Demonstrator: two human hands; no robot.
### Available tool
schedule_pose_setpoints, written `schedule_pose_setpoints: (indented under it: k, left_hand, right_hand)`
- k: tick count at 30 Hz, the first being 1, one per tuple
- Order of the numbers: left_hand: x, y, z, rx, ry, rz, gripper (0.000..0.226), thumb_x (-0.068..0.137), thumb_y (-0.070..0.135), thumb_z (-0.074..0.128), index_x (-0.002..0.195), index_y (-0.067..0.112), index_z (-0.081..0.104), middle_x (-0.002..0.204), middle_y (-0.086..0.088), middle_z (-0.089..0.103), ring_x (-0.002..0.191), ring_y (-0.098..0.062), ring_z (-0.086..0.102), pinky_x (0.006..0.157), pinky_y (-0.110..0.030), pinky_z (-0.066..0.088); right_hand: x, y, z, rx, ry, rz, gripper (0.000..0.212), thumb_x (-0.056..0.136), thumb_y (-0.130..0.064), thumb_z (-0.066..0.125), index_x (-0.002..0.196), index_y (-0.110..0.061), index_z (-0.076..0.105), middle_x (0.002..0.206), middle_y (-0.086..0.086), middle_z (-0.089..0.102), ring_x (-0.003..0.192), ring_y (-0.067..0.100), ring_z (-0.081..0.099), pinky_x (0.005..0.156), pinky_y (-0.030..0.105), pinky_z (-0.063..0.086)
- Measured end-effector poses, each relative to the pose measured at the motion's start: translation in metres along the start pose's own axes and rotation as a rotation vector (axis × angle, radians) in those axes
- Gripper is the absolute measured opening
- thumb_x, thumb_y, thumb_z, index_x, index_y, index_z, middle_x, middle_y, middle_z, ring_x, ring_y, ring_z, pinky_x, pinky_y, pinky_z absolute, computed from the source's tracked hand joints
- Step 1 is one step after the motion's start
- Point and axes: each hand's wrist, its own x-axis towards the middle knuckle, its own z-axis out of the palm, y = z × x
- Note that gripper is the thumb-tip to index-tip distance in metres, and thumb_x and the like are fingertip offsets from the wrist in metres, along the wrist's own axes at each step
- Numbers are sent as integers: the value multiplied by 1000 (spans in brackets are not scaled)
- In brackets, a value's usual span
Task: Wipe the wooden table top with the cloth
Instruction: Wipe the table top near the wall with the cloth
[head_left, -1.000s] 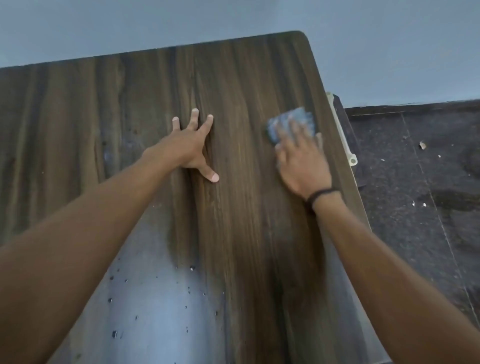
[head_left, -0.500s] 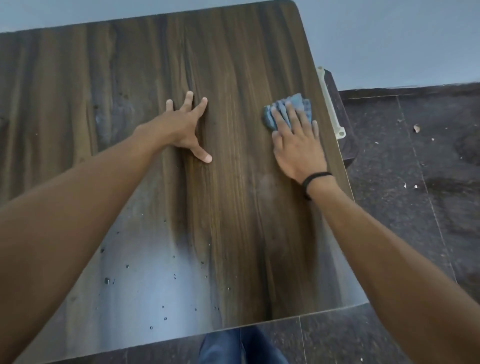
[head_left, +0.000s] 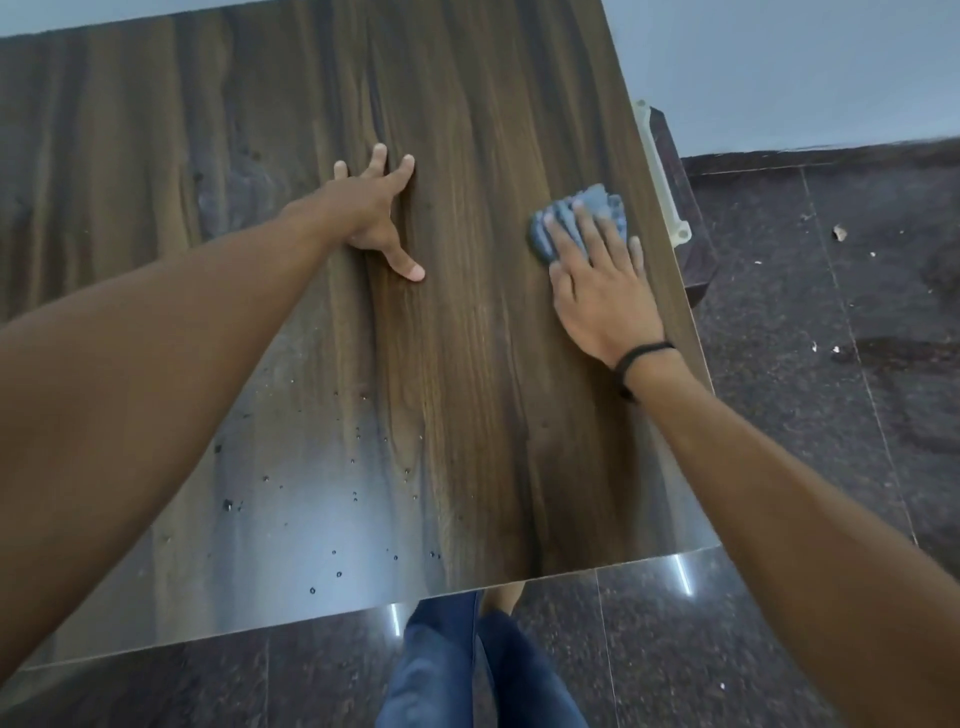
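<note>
Right now, the crumpled blue cloth (head_left: 582, 208) lies bunched under the fingers of the right hand (head_left: 602, 296). That hand is flat and spread, fingers straight, pressing the cloth down rather than gripping it, a hold that I judge lets the arm's weight drive the wipe. Cloth and hand sit on the dark wood-grain worktop (head_left: 467, 389), close to its right edge. Well to the left of that hand, the left hand (head_left: 371, 213) is also flat and holds nothing, its fingers fanned and thumb out, probably planted there to steady the forward lean. Nearer the body than both hands, small water droplets (head_left: 337, 561) bead on the glossy surface, so that patch looks yet to be wiped. Beyond the right hand, past the edge, a white plastic bracket (head_left: 660, 171) runs alongside, above the dark speckled stone floor (head_left: 831, 364).
</note>
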Motion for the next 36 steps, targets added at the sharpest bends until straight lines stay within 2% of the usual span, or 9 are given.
schedule_pose_setpoints:
  k: [5, 9, 12, 16, 19, 23, 30, 34, 36]
  left_hand:
    - [6, -3, 4, 21, 35, 25, 161, 21, 74, 76, 149, 44, -16, 159, 10, -25, 146, -42, -13, 111, -65, 15]
    - [8, -3, 2, 30, 9, 14, 162, 19, 75, 76, 148, 46, -18, 159, 10, -27, 145, -43, -12, 112, -66, 15]
    - [11, -5, 4, 47, 48, 30, 161, 20, 77, 76, 149, 46, -16, 160, 10, -24, 146, -44, -9, 111, -66, 16]
    - [11, -6, 2, 54, 38, 30, 162, 18, 78, 74, 149, 45, -15, 160, 8, -22, 145, -45, -8, 111, -65, 14]
    - [9, -6, 6, 26, 71, 47, 162, 17, 78, 72, 152, 41, -10, 162, 6, -18, 146, -45, -6, 111, -64, 17]
    - [-15, -5, 23, 7, 131, 121, 153, 25, 84, 68, 154, 37, 1, 164, -1, -10, 145, -48, -1, 112, -66, 17]
    - [-53, 8, 69, 79, 26, 118, 158, 32, 76, 78, 149, 40, -21, 159, 4, -28, 143, -49, -16, 109, -67, 18]
    - [-56, 13, 65, 74, 26, 114, 154, 38, 70, 83, 149, 41, -20, 159, 5, -27, 144, -47, -15, 110, -69, 19]
    - [-57, 11, 65, 70, 27, 98, 152, 41, 69, 83, 149, 42, -20, 159, 6, -28, 144, -46, -16, 110, -69, 19]
  right_hand:
    - [-15, 5, 4, -93, -71, -325, 55, 106, -36, 26, 160, -33, 16, 168, -2, 12, 154, 22, 9, 123, 53, 9]
    - [-1, -1, -2, -29, -17, -3, 55, 106, -34, 27, 160, -30, 14, 168, 5, 9, 154, 27, 6, 123, 55, 10]
    - [-24, 5, 4, -83, -107, -354, 54, 107, -37, 25, 160, -34, 13, 168, -1, 10, 155, 22, 6, 124, 51, 7]
    - [-14, -6, -1, -13, -46, -16, 55, 107, -35, 26, 160, -32, 12, 169, 1, 6, 155, 24, 1, 124, 55, 4]
    - [-36, -15, 9, -88, -96, -270, 55, 107, -37, 26, 160, -34, 13, 168, -1, 8, 155, 22, 4, 123, 52, 5]
    - [-23, -16, 1, 4, -28, 73, 55, 107, -36, 27, 161, -32, 12, 169, 1, 4, 155, 25, 1, 124, 52, 3]
    - [-73, -30, 10, 19, 10, 163, 55, 107, -36, 28, 160, -32, 15, 168, 1, 7, 155, 25, 4, 124, 53, 4]
    - [-99, -35, 21, -60, -58, -149, 55, 106, -37, 26, 160, -36, 13, 168, -5, 8, 155, 20, 5, 124, 52, 6]
    - [-90, -29, 13, -6, -5, 71, 55, 106, -35, 28, 160, -35, 15, 168, -3, 9, 155, 21, 5, 123, 54, 7]
